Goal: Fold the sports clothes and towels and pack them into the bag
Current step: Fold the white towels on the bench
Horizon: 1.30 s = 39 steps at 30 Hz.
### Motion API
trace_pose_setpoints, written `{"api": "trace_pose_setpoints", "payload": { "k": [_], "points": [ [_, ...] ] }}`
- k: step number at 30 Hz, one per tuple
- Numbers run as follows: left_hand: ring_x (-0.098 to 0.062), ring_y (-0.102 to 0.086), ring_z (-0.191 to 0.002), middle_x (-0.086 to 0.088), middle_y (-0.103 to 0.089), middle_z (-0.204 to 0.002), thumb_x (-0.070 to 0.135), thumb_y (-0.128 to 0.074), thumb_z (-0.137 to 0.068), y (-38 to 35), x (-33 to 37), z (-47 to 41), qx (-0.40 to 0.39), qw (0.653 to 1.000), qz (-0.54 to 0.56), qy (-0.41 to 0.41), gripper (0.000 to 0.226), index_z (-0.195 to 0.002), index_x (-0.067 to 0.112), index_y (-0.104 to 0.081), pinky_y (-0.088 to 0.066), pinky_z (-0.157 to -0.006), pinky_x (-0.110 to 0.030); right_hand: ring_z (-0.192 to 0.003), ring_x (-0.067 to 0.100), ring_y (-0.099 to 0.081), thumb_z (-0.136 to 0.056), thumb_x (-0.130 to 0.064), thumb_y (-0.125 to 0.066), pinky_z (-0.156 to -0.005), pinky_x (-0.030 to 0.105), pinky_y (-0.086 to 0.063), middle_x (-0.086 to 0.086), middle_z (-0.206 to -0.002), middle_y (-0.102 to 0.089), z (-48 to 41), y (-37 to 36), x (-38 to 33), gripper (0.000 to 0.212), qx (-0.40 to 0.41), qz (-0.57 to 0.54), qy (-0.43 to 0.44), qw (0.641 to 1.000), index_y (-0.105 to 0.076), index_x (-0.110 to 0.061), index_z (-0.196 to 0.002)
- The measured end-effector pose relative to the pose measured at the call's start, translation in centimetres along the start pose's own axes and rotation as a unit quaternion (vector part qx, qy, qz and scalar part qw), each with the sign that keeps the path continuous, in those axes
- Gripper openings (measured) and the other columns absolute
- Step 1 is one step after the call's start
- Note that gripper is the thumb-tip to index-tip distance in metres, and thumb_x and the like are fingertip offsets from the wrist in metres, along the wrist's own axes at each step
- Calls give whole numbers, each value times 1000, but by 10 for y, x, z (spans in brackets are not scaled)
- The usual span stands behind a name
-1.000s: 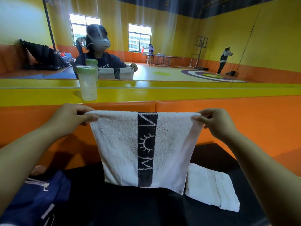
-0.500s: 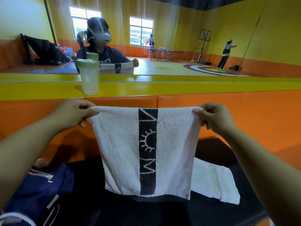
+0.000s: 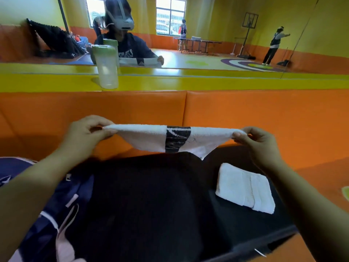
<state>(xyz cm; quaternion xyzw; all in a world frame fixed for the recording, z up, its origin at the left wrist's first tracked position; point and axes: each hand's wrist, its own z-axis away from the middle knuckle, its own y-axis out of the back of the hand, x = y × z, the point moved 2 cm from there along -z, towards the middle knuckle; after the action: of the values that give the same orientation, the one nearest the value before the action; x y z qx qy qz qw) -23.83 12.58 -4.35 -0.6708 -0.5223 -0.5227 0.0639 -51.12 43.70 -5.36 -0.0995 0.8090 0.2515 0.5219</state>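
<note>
Swung nearly flat — towel (image 3: 143,138) stretched left–right, left hand (image 3: 85,135) to right hand (image 3: 258,144).

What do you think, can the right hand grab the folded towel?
Probably not yet: the right hand is busy pinching the striped towel. Nothing blocks the way to the folded towel just below it, so after letting go, likely yes.

Nubby terry cloth towel (image 3: 143,138), glossy padded orange vinyl wall (image 3: 264,114), translucent plastic bottle (image 3: 106,69), matt black tabletop (image 3: 151,195).
</note>
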Motion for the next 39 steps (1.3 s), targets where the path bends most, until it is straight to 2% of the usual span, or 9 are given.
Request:
{"api": "trace_pose_setpoints", "payload": {
  "k": [6, 10, 13, 15, 19, 25, 29, 34, 39],
  "points": [
    [3, -62, -77, 15, -68, -89, 8, -77, -75, -15, -51, 99, -134, 984, -47, 111, 21, -74, 29, -74, -44, -65, -5, -85, 27, -68, -82, -21, -71, -87, 42, -54, 10, -83, -72, 80, -5, 62, 14, -152, 80, -98, 980, -70, -8, -82],
    [-5, -68, -67, 2, -73, -77, 30, -84, -66, -19, -62, 155, -176, 972, -12, 158, 11, -73, 30, -75, -49, -75, -16, -73, 24, -69, -67, -44, -72, -76, 38, -58, 9, -75, -69, 115, -7, 84, 39, -195, 75, -131, 969, -69, -7, -78],
    [-14, -68, -57, -14, -72, -69, 15, -78, -75, -21, -67, 185, -173, 956, 69, 225, 11, -65, 17, -76, -52, -56, -16, -64, 15, -64, -64, -60, -74, -63, 26, -55, 6, -71, -67, 138, -8, 95, 51, -251, 68, -145, 955, -69, -10, -75],
    [-16, -66, -55, -14, -69, -64, 35, -81, -70, -20, -73, 197, -197, 953, 52, 225, 13, -70, 22, -76, -51, -54, -18, -61, 14, -60, -68, -58, -74, -59, 22, -50, 4, -67, -65, 147, -9, 100, 50, -270, 71, -153, 948, -69, -9, -76],
    [-16, -57, -47, -12, -64, -56, 14, -71, -81, -28, -79, 193, -177, 965, 1, 193, 13, -75, 25, -74, -46, -49, -18, -53, 9, -49, -81, -37, -68, -52, 22, -41, -1, -58, -54, 148, -12, 113, 27, -234, 94, -175, 952, -68, -10, -81],
    [-2, -59, -54, 14, -67, -67, 12, -63, -88, -56, -81, 140, -130, 980, -43, 143, 9, -87, 19, -69, -44, -50, -9, -44, 7, -46, -89, -27, -64, -47, 19, -41, -1, -54, -53, 113, -18, 118, 15, -164, 135, -154, 965, -67, -15, -82],
    [-7, -59, -55, 0, -67, -71, 11, -64, -88, -75, -100, 97, -112, 976, -75, 170, 9, -87, 19, -69, -43, -50, -14, -49, 11, -54, -92, -22, -61, -52, 23, -48, 3, -61, -60, 76, -29, 128, 12, -141, 196, -131, 962, -67, -16, -84],
    [-14, -57, -53, -4, -64, -66, 12, -66, -86, -97, -124, 63, -107, 969, -104, 198, 5, -86, 16, -69, -38, -46, -18, -48, 10, -53, -91, -22, -60, -45, 14, -38, 2, -64, -63, 38, -49, 141, 8, -116, 244, -149, 951, -66, -18, -86],
    [-13, -64, -53, -12, -66, -68, 9, -68, -85, -114, -139, 39, -86, 964, -78, 241, 3, -84, 11, -67, -49, -47, -22, -50, 16, -60, -90, -18, -60, -49, 17, -42, 5, -64, -68, 18, -64, 153, 12, -101, 255, -185, 944, -66, -16, -80]
  ]
}}
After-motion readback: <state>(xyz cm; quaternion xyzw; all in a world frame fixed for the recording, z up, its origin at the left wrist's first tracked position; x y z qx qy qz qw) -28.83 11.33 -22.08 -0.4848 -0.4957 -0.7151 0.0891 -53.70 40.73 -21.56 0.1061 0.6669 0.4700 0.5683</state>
